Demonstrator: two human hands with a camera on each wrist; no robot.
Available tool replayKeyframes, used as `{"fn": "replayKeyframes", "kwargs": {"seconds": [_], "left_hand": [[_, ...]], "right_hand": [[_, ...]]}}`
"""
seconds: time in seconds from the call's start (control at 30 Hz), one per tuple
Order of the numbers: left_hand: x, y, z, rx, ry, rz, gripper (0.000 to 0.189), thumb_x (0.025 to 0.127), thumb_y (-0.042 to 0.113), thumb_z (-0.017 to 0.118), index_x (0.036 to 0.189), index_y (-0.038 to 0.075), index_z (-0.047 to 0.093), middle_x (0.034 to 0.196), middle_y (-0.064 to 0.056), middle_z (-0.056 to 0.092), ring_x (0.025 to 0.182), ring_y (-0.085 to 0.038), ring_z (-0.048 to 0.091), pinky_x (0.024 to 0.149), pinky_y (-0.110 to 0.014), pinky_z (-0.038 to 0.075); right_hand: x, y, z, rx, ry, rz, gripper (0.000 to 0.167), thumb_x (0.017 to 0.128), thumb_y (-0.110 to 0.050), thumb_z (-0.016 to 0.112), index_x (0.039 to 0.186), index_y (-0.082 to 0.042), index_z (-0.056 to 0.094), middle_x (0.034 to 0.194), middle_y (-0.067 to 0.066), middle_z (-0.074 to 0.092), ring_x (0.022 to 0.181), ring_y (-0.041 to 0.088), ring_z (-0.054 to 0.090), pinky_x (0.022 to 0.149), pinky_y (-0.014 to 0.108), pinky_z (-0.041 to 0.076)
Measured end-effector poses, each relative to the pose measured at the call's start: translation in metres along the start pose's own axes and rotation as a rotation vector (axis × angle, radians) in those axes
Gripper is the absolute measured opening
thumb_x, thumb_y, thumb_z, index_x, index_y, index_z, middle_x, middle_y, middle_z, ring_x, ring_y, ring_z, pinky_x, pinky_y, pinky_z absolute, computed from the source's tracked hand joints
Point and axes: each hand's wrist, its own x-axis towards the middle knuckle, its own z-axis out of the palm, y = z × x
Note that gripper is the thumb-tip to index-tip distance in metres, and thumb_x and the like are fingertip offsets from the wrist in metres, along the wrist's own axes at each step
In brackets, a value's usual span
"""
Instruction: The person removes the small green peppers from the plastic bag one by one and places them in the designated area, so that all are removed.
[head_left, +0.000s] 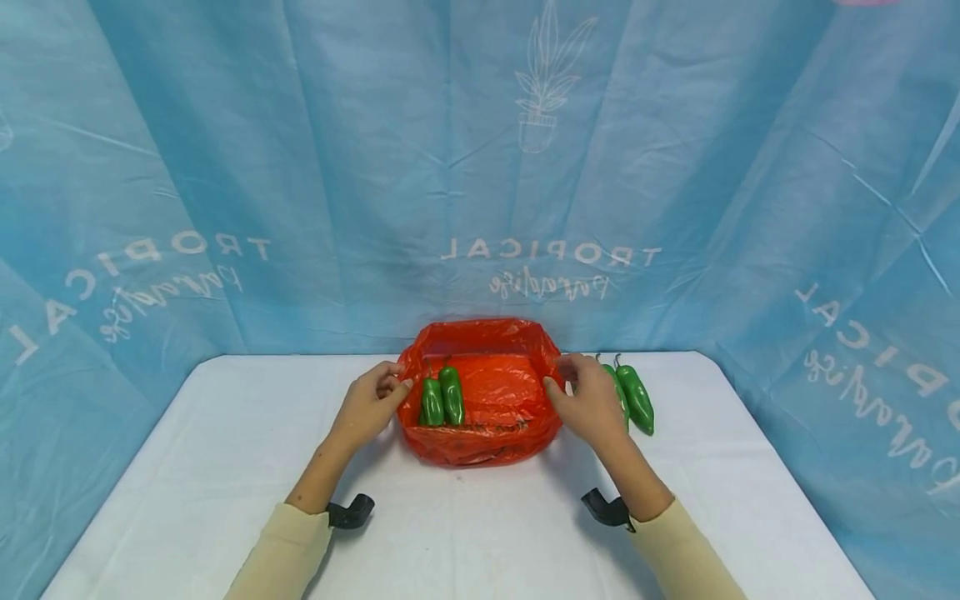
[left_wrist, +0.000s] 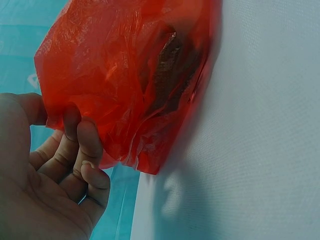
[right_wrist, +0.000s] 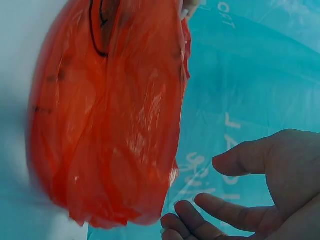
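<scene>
A red plastic bag (head_left: 495,387) stands with its mouth wide and its rim folded out on the white table. Two green chili peppers (head_left: 452,396) lie side by side in its left half. My left hand (head_left: 371,404) pinches the bag's left rim between thumb and finger, as the left wrist view shows. At the opposite side is my right hand (head_left: 588,400); in the right wrist view its thumb and fingers are spread apart, close to the bag's edge without gripping it. Just beyond that hand lie more green chili peppers (head_left: 637,400), partly hidden by it.
The white table (head_left: 465,542) reaches back to a blue printed curtain (head_left: 375,167), which hangs behind and along both sides. A black strap mount (head_left: 351,511) sits at the left wrist, and a similar black mount (head_left: 606,507) at the right.
</scene>
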Motion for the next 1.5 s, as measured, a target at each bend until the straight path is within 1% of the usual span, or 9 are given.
{"fn": "replayKeyframes", "kwargs": {"seconds": [0.13, 0.3, 0.43, 0.67, 0.77, 1.03, 1.3, 1.5], "left_hand": [[0.0, -0.001, 0.0, 0.009, 0.003, 0.002, 0.026, 0.104, 0.018, 0.066, 0.125, 0.003, 0.064, 0.084, -0.004, 0.068, 0.069, -0.018, 0.057, 0.063, -0.028, 0.045], [-0.001, -0.001, 0.0, 0.012, 0.003, -0.008, 0.025, 0.103, 0.017, 0.066, 0.124, 0.003, 0.064, 0.084, -0.004, 0.068, 0.07, -0.018, 0.057, 0.064, -0.029, 0.046], [-0.001, -0.001, -0.001, 0.007, 0.002, -0.011, 0.025, 0.103, 0.017, 0.066, 0.124, 0.003, 0.064, 0.084, -0.005, 0.068, 0.069, -0.018, 0.056, 0.063, -0.029, 0.045], [0.0, -0.001, -0.001, 0.008, 0.002, 0.003, 0.025, 0.104, 0.018, 0.066, 0.124, 0.003, 0.064, 0.083, -0.004, 0.068, 0.07, -0.019, 0.057, 0.065, -0.029, 0.046], [0.001, -0.002, -0.001, 0.007, 0.002, 0.005, 0.025, 0.103, 0.018, 0.066, 0.123, 0.003, 0.064, 0.083, -0.004, 0.067, 0.07, -0.019, 0.056, 0.065, -0.029, 0.046], [0.001, -0.001, 0.0, 0.009, 0.0, 0.0, 0.025, 0.103, 0.017, 0.066, 0.124, 0.003, 0.065, 0.082, -0.004, 0.067, 0.068, -0.017, 0.054, 0.063, -0.028, 0.044], [0.001, 0.001, 0.0, 0.004, -0.003, -0.006, 0.026, 0.103, 0.017, 0.066, 0.124, 0.002, 0.064, 0.084, -0.004, 0.068, 0.069, -0.018, 0.055, 0.063, -0.028, 0.044], [0.0, 0.0, 0.001, 0.012, -0.006, -0.005, 0.025, 0.104, 0.018, 0.066, 0.124, 0.003, 0.064, 0.084, -0.004, 0.067, 0.068, -0.018, 0.055, 0.062, -0.027, 0.045]], "right_hand": [[0.001, -0.006, 0.006, 0.024, -0.007, -0.024, 0.04, 0.094, -0.017, 0.077, 0.127, 0.004, 0.068, 0.118, 0.017, 0.07, 0.108, 0.036, 0.067, 0.093, 0.051, 0.057], [0.001, -0.013, 0.015, 0.029, -0.013, -0.059, 0.037, 0.093, -0.015, 0.078, 0.124, 0.002, 0.069, 0.117, 0.016, 0.071, 0.108, 0.033, 0.067, 0.095, 0.049, 0.056], [0.001, -0.019, 0.021, 0.036, -0.018, -0.075, 0.035, 0.092, -0.015, 0.078, 0.123, 0.001, 0.07, 0.115, 0.015, 0.071, 0.107, 0.034, 0.067, 0.094, 0.049, 0.056], [0.001, -0.026, 0.031, 0.025, -0.053, -0.06, 0.038, 0.093, -0.017, 0.079, 0.126, 0.001, 0.07, 0.117, 0.014, 0.07, 0.107, 0.032, 0.067, 0.093, 0.048, 0.057], [0.002, -0.03, 0.034, 0.037, -0.062, -0.058, 0.04, 0.093, -0.018, 0.08, 0.127, 0.001, 0.07, 0.117, 0.014, 0.071, 0.108, 0.032, 0.067, 0.093, 0.048, 0.057], [0.007, -0.037, 0.048, 0.027, -0.097, -0.04, 0.041, 0.093, -0.021, 0.081, 0.127, -0.001, 0.07, 0.118, 0.014, 0.071, 0.107, 0.031, 0.067, 0.093, 0.048, 0.057], [0.01, -0.043, 0.062, 0.044, -0.14, -0.028, 0.042, 0.092, -0.019, 0.082, 0.127, 0.0, 0.069, 0.118, 0.016, 0.072, 0.108, 0.034, 0.069, 0.093, 0.049, 0.058], [0.01, -0.048, 0.07, 0.026, -0.177, -0.022, 0.042, 0.092, -0.018, 0.082, 0.128, 0.0, 0.069, 0.117, 0.015, 0.072, 0.104, 0.03, 0.068, 0.09, 0.047, 0.059]]}}
